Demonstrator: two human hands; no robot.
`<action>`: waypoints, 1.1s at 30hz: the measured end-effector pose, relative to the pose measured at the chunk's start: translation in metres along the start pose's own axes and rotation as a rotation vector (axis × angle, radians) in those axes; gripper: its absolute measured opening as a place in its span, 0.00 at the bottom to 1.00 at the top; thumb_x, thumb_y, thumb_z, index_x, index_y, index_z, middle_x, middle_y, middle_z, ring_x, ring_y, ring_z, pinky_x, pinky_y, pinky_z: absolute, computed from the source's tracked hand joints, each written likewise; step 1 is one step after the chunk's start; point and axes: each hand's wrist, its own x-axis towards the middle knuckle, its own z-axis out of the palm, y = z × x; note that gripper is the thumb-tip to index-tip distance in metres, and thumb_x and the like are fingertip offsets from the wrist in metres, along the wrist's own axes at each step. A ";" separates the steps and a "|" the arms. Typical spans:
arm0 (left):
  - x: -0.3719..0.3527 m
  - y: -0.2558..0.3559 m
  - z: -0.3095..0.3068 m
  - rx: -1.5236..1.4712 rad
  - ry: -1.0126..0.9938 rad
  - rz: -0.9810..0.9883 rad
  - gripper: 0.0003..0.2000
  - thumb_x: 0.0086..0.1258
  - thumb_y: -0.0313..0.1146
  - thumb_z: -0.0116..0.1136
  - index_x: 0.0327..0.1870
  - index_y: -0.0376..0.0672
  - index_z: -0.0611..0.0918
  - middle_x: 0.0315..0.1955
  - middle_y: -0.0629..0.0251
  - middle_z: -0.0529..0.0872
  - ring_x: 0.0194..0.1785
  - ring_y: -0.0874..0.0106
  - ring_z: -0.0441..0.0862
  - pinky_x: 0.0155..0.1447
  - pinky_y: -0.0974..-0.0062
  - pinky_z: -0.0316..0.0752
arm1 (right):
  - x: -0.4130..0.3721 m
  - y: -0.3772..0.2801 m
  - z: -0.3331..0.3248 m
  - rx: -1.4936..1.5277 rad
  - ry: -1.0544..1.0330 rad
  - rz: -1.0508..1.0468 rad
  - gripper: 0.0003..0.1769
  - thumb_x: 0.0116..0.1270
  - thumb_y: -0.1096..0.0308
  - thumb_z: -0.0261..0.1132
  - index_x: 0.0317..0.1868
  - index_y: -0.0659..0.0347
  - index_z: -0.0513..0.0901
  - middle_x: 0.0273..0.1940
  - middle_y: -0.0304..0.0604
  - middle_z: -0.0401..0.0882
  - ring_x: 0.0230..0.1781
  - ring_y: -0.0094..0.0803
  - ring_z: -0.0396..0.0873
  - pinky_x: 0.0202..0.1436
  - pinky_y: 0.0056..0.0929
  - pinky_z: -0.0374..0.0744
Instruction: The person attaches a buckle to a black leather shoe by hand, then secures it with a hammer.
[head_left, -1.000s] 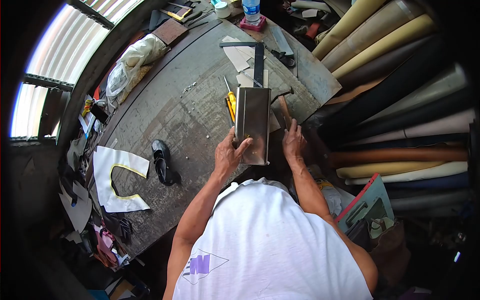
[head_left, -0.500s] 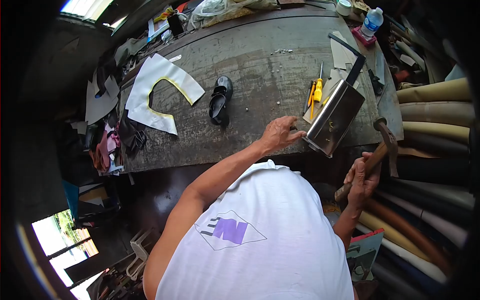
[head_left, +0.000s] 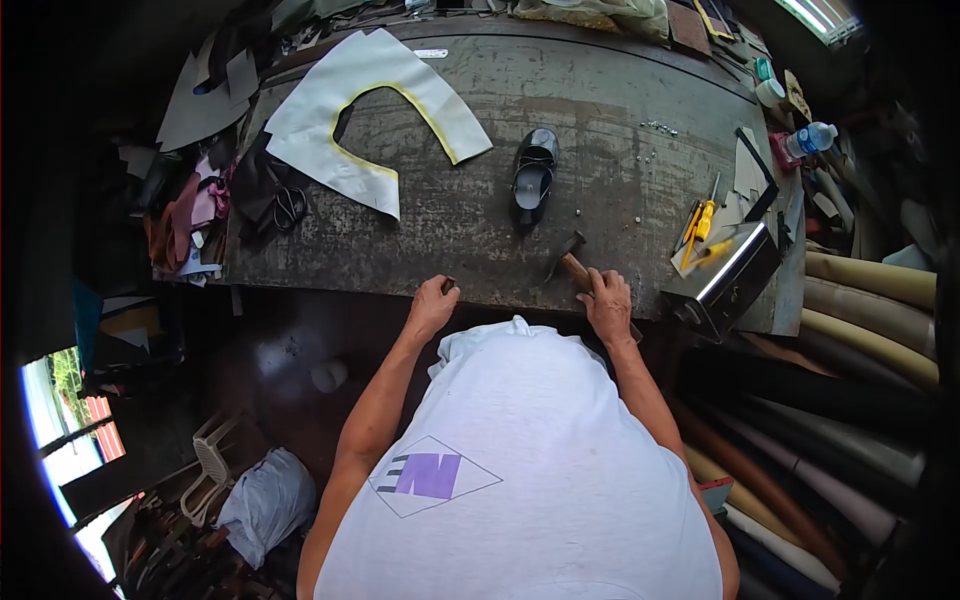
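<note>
At the far left of the workbench (head_left: 470, 240), a heap of leather scraps (head_left: 195, 210) in dark, pink and brown tones overhangs the bench end. Just to its right lies a white U-shaped pattern piece (head_left: 375, 100) with a yellow inner edge, flat on the bench top. The left hand (head_left: 433, 306) rests at the near edge of the bench, roughly at its middle, with the fingers curled in. A small dark piece (head_left: 449, 285) is pinched at the fingertips (too small to identify). Beyond the two hands, a black shoe (head_left: 533, 180) lies on the bench with its opening facing up, well apart from both. The right hand (head_left: 608, 302) is at the same near edge, to the right of the left hand, and is wrapped fully closed around the wooden handle of a hammer (head_left: 570, 262). The hammer head points away from the person and sits low over the bench surface; contact with the surface cannot be confirmed. A scatter of small metal studs (head_left: 658, 127) lies farther back. To the right are yellow-handled screwdrivers (head_left: 700, 222) on pale card offcuts, and just beside them a rectangular metal tin (head_left: 730, 275) sits at the bench corner. A water bottle (head_left: 810, 138) stands at the far right end, and rolls of sheet material (head_left: 870, 290) are stacked beyond the bench.
</note>
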 end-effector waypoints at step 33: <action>-0.039 -0.130 -0.197 -1.548 0.123 -0.092 0.24 0.63 0.66 0.67 0.39 0.54 0.82 0.27 0.78 0.83 0.19 0.83 0.69 0.22 0.82 0.57 | 0.145 -0.313 0.017 1.097 -1.056 -0.169 0.12 0.64 0.57 0.62 0.30 0.55 0.72 0.26 0.26 0.61 0.26 0.15 0.59 0.30 0.21 0.58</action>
